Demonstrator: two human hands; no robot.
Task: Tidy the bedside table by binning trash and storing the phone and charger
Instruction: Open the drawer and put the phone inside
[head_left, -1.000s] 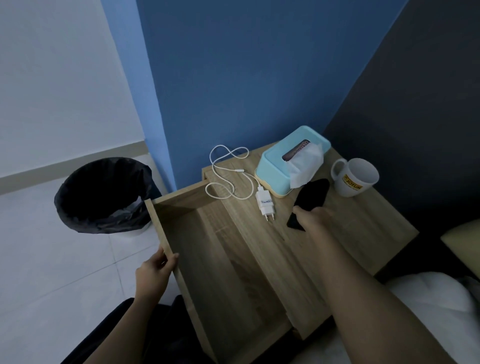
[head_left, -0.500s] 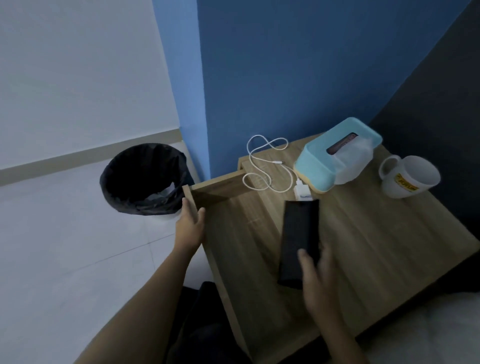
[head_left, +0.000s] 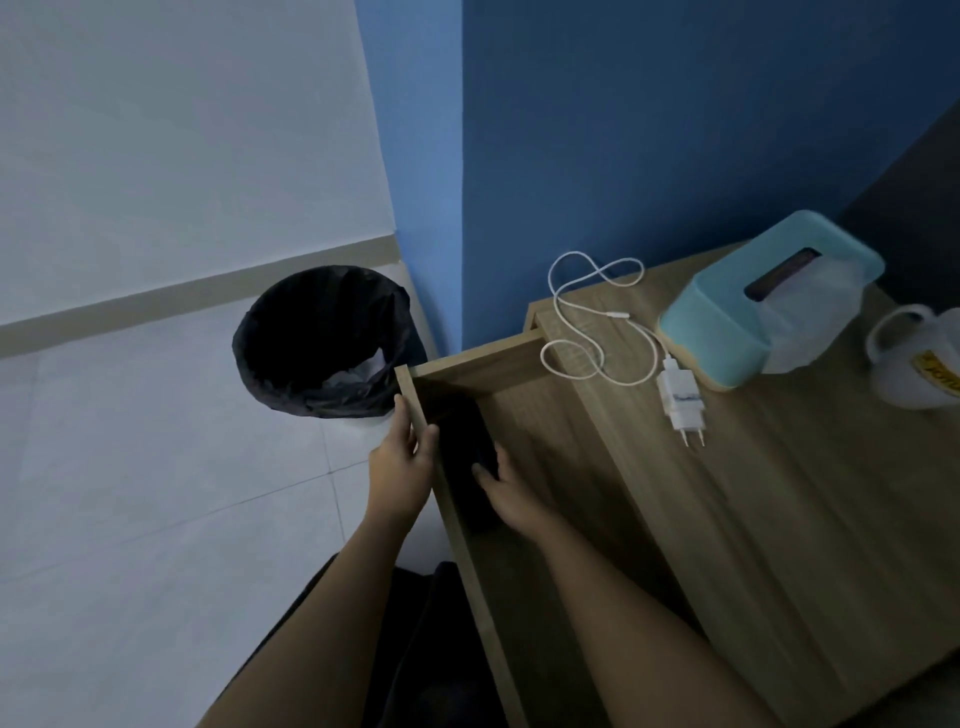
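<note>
The right hand (head_left: 511, 493) lowers the phone (head_left: 462, 441) into the open drawer (head_left: 524, 467), grip closed on it; the left hand (head_left: 402, 467) clasps the drawer's edge. The charger (head_left: 680, 397) waits on the counter (head_left: 805, 493).

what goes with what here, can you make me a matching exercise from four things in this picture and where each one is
1. black slab phone
2. white plug-in charger with cable
3. black-lined round bin
4. white ceramic mug

a. on the floor by the blue wall
b. inside the open wooden drawer, under the right hand
c. at the picture's right edge
d. on the tabletop beside the teal tissue box

Pairs: 1-b, 2-d, 3-a, 4-c
</note>
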